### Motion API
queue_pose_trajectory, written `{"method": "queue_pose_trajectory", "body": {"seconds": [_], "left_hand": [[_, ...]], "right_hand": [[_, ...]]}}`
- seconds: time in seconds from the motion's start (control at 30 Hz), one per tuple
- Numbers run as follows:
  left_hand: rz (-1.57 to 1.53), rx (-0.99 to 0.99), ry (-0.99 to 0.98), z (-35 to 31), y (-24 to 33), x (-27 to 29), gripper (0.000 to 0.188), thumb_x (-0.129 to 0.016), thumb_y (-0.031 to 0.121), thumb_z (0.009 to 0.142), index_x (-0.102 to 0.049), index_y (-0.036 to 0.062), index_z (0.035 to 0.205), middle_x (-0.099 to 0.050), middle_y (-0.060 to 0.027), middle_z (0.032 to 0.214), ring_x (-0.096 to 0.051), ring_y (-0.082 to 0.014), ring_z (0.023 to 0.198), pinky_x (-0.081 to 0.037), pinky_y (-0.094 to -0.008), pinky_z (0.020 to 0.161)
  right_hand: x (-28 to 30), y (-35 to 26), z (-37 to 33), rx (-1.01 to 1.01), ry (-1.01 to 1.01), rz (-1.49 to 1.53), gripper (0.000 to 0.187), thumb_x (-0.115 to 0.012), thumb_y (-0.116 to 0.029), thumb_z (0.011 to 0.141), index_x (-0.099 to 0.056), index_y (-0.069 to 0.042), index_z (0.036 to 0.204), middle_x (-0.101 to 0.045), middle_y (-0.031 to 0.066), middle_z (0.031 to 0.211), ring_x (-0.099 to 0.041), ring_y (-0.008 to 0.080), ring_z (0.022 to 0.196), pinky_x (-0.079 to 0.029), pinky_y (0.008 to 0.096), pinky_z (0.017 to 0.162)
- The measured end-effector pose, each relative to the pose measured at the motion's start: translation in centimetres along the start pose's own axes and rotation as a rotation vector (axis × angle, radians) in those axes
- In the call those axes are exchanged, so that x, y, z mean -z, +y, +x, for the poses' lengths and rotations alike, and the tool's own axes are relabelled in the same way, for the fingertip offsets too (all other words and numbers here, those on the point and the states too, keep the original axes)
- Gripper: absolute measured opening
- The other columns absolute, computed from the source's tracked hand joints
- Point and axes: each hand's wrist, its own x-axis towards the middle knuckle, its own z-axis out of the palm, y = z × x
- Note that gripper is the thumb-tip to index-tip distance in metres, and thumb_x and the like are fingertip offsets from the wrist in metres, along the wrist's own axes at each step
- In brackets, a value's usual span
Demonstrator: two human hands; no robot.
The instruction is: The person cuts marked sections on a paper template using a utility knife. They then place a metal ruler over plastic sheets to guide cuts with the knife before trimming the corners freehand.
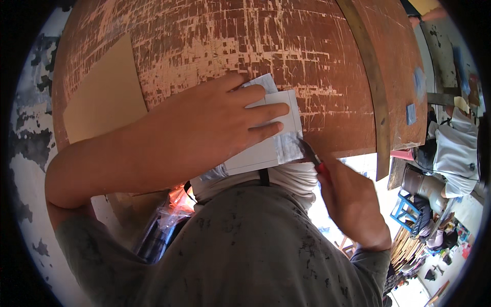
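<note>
My left hand (225, 115) lies over a pale rectangular card (253, 156) at the near edge of the worn table, its fingers spread and stretched out on top. Thin lines run along the card's edges. Beneath it shows a grey, streaky sheet (290, 147), which sticks out at several corners. From the right, my right hand (355, 202) grips a knife (310, 152) with a red handle and a dark blade. The blade's tip is at the right edge of the grey sheet; whether it touches cannot be made out. My left palm hides part of the card.
Brown cardboard (110, 97) lies at the left of the scratched red-brown table (327, 61). A long wooden strip (377, 102) crosses its right side, with a small blue block (411, 114) beyond. Further right are a blue stool (404, 210) and a person in a light shirt (455, 148).
</note>
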Motion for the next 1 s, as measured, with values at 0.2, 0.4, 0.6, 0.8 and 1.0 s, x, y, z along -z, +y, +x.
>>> {"method": "queue_pose_trajectory", "body": {"seconds": [0.2, 0.4, 0.6, 0.8, 1.0], "left_hand": [[-0.01, 0.008, -0.033, 0.4, -0.1, 0.2, 0.06, -0.059, 0.008, 0.098, -0.057, 0.0096, 0.158, -0.05, -0.0045, 0.168, -0.051, -0.0264, 0.147, -0.041, -0.0447, 0.125], [-0.006, 0.0, 0.004, 0.4, -0.1, 0.0, 0.06, -0.061, 0.008, 0.097, -0.059, 0.0105, 0.157, -0.051, -0.0053, 0.168, -0.051, -0.027, 0.147, -0.039, -0.0473, 0.127], [0.042, -0.006, -0.03, 0.3, 0.0, -0.2, 0.061, -0.06, 0.004, 0.095, -0.061, 0.0103, 0.156, -0.053, -0.0066, 0.167, -0.051, -0.0277, 0.148, -0.039, -0.0473, 0.127], [-0.01, 0.004, -0.042, 0.3, 0.1, 0.1, 0.06, -0.057, 0.003, 0.097, -0.06, 0.0093, 0.156, -0.052, -0.0073, 0.167, -0.052, -0.0283, 0.148, -0.039, -0.0466, 0.127], [-0.044, 0.018, -0.043, 0.2, 0.3, 0.3, 0.075, -0.076, 0.005, 0.085, -0.059, 0.0096, 0.158, -0.052, -0.0066, 0.167, -0.05, -0.0288, 0.148, -0.038, -0.0456, 0.128]], "right_hand": [[-3.9, -3.7, -0.3, -0.216, 0.119, 0.204, 0.025, -0.073, -0.012, 0.101, -0.063, 0.001, 0.12, -0.069, 0.0135, 0.068, -0.071, 0.0308, 0.055, -0.054, 0.0425, 0.05], [-5.3, -4.6, 0.7, -0.238, 0.167, 0.101, 0.016, -0.07, -0.014, 0.103, -0.061, -0.001, 0.108, -0.069, 0.0138, 0.067, -0.07, 0.0329, 0.054, -0.054, 0.0445, 0.049], [-5.3, -5.3, 0.9, -0.251, 0.158, 0.084, 0.014, -0.069, -0.014, 0.104, -0.061, -0.002, 0.105, -0.068, 0.0139, 0.066, -0.07, 0.0343, 0.054, -0.055, 0.0454, 0.048], [-5.6, -5.9, 1.2, -0.264, 0.156, -0.007, 0.014, -0.068, -0.015, 0.104, -0.06, -0.004, 0.102, -0.065, 0.0103, 0.063, -0.069, 0.0315, 0.052, -0.055, 0.043, 0.047], [-5.7, -6.9, 1.4, -0.335, 0.095, -0.071, 0.016, -0.07, -0.012, 0.102, -0.06, -0.001, 0.11, -0.072, 0.0172, 0.072, -0.071, 0.0366, 0.056, -0.055, 0.0462, 0.051]]}}
